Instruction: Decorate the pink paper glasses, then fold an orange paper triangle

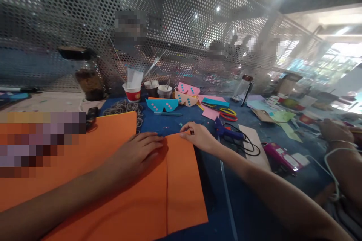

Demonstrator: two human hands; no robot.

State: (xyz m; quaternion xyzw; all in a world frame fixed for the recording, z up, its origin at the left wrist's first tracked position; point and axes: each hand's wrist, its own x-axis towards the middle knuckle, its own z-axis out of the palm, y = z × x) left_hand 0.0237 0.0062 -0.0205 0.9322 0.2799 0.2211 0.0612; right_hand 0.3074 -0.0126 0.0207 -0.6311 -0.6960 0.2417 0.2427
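Note:
A large orange paper sheet (pixel 118 199) spreads over the blue table in front of me. My left hand (pixel 145 148) lies flat on it, fingers outstretched and pointing right. Along the sheet's right side runs a narrower orange paper strip (pixel 183 188), with a straight line between the two. Whether this is a folded flap or a separate piece, I cannot tell. My right hand (pixel 199 135) pinches the strip's far edge near its right corner, thumb and fingers closed on the paper.
Behind my hands stand a blue paper mask (pixel 161 104), a peach mask (pixel 186 99) and a red paper cup (pixel 132 92). To the right lie scissors (pixel 228 114), a purple-blue glue gun (pixel 229 131) and a magenta device (pixel 283 159). Another person's hand (pixel 335 130) is at far right.

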